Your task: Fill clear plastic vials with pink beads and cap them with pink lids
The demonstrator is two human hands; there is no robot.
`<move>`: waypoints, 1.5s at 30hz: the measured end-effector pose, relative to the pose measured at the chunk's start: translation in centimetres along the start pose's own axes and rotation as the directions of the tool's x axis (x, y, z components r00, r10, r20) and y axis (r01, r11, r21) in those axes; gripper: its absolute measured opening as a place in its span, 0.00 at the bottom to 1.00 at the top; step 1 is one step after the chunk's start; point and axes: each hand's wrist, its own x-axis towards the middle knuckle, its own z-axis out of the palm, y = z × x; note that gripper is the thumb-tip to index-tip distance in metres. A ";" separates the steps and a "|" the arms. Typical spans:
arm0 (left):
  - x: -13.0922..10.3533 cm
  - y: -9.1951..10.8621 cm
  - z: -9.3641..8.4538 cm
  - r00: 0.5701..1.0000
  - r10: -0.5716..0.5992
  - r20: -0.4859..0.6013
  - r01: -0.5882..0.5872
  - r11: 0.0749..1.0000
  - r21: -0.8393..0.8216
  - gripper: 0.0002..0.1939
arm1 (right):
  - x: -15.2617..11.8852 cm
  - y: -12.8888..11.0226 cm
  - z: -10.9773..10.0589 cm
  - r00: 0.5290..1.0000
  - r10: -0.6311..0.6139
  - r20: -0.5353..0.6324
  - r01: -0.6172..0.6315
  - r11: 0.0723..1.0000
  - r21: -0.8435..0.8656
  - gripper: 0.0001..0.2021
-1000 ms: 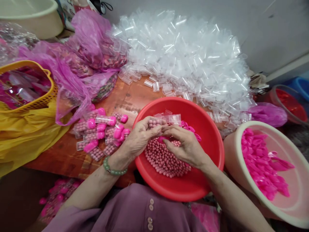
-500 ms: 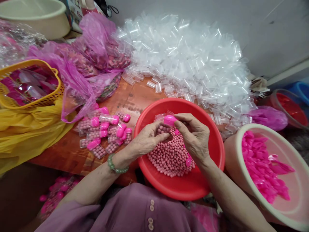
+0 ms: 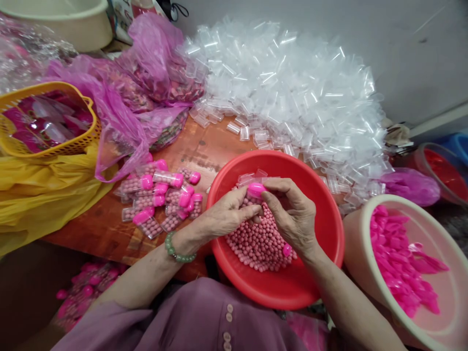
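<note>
Over the red basin (image 3: 331,243), my two hands meet at one small bottle. My left hand (image 3: 228,212), with a green bead bracelet above the wrist, is closed around the clear plastic bottle, mostly hidden by the fingers. My right hand (image 3: 292,209) pinches a bright pink cap (image 3: 257,190) at the bottle's mouth; whether it is seated fully I cannot tell. Below the hands lies a heap of small pink beads (image 3: 265,243) in the basin. A loose pink cap (image 3: 287,250) rests on the beads, and several clear tubes (image 3: 246,179) lie at the basin's far side.
Filled, capped bottles (image 3: 171,195) lie piled left of the basin. Behind it rises a big heap of empty clear bottles (image 3: 288,87). A cream bucket (image 3: 360,239) of pink pieces stands right. Purple bags (image 3: 157,44) and a yellow basket (image 3: 86,141) sit at the left.
The pink cap has tilted and come down slightly between my fingers, and my left thumb has shifted toward it. The whole view has moved a little.
</note>
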 end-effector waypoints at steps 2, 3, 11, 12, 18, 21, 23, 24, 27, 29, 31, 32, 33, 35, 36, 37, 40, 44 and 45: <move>0.0 0.1 0.0 1.000 -0.006 0.004 0.006 1.000 0.002 0.11 | -0.2 0.1 0.3 0.999 -0.013 -0.036 0.014 1.000 0.025 0.04; 0.1 0.1 0.1 1.000 -0.014 0.003 0.014 1.000 -0.002 0.12 | -0.3 0.2 0.5 0.998 -0.017 -0.059 0.019 0.999 0.035 0.04; -0.1 -0.2 -0.4 1.000 -0.009 0.019 0.008 1.000 0.024 0.11 | 0.1 0.4 0.3 0.993 -0.112 -0.023 0.110 0.989 -0.100 0.02; -0.2 -0.2 -0.5 1.000 -0.008 0.005 0.008 0.998 0.056 0.11 | 0.4 0.2 0.0 0.993 -0.112 0.027 0.114 0.989 -0.096 0.02; -0.4 0.2 -0.4 0.997 -0.059 -0.055 0.072 0.959 0.276 0.13 | 1.4 -0.5 -1.6 0.930 -0.131 0.343 0.152 0.988 -0.035 0.08; 0.0 0.2 -0.5 0.995 -0.084 -0.060 0.098 0.951 0.294 0.15 | 1.2 -0.3 -1.5 0.957 -0.009 0.290 -0.001 0.999 0.034 0.06; -0.1 0.2 -0.4 0.992 -0.104 -0.074 0.122 0.942 0.313 0.16 | 1.0 -0.2 -1.1 0.963 0.099 0.249 -0.135 0.982 0.132 0.06; -0.2 0.3 -0.3 0.990 -0.114 -0.088 0.136 0.936 0.324 0.17 | 0.8 -0.3 -0.9 0.961 0.144 0.238 -0.187 0.967 0.174 0.06; -0.7 0.5 0.0 0.977 -0.161 -0.140 0.199 0.923 0.331 0.18 | 0.3 -0.4 -0.3 0.954 0.206 0.216 -0.254 0.940 0.226 0.07; -1.0 0.6 0.2 0.969 -0.184 -0.163 0.227 0.925 0.305 0.19 | 0.2 -0.4 -0.1 0.963 0.193 0.190 -0.232 0.948 0.216 0.07; -1.0 0.5 0.1 0.971 -0.190 -0.146 0.224 0.936 0.273 0.19 | 0.2 -0.4 -0.1 0.972 0.156 0.176 -0.187 0.966 0.177 0.06; -1.0 0.4 0.0 0.974 -0.186 -0.131 0.215 0.941 0.261 0.19 | 0.2 -0.4 -0.2 0.975 0.136 0.177 -0.163 0.975 0.148 0.06; -0.9 0.3 -0.2 0.975 -0.192 -0.112 0.215 0.943 0.256 0.19 | 0.3 -0.4 -0.3 0.975 0.116 0.188 -0.140 0.983 0.116 0.06; -0.6 0.1 -0.5 0.977 -0.193 -0.094 0.211 0.943 0.256 0.16 | 0.4 -0.4 -0.7 0.972 0.079 0.222 -0.093 0.994 0.051 0.05; -0.5 0.0 -0.5 0.977 -0.191 -0.090 0.209 0.943 0.261 0.15 | 0.5 -0.5 -0.8 0.970 0.054 0.238 -0.060 0.998 0.019 0.04; -0.4 0.0 -0.5 0.980 -0.179 -0.090 0.197 0.944 0.267 0.14 | 0.5 -0.6 -1.0 0.967 0.025 0.252 -0.023 1.000 -0.011 0.04; -0.3 -0.1 -0.2 0.993 -0.098 -0.060 0.112 0.948 0.297 0.13 | 0.4 -0.8 -1.3 0.959 -0.054 0.279 0.076 0.995 -0.070 0.05; -0.2 -0.6 0.0 0.999 -0.045 -0.021 0.049 0.932 0.358 0.11 | 0.4 -0.5 -1.5 0.958 -0.044 0.284 0.049 0.999 -0.009 0.03; -0.2 -0.7 -0.1 0.999 -0.036 -0.014 0.038 0.934 0.355 0.10 | 0.4 -0.4 -1.6 0.961 -0.039 0.272 0.040 0.999 0.002 0.03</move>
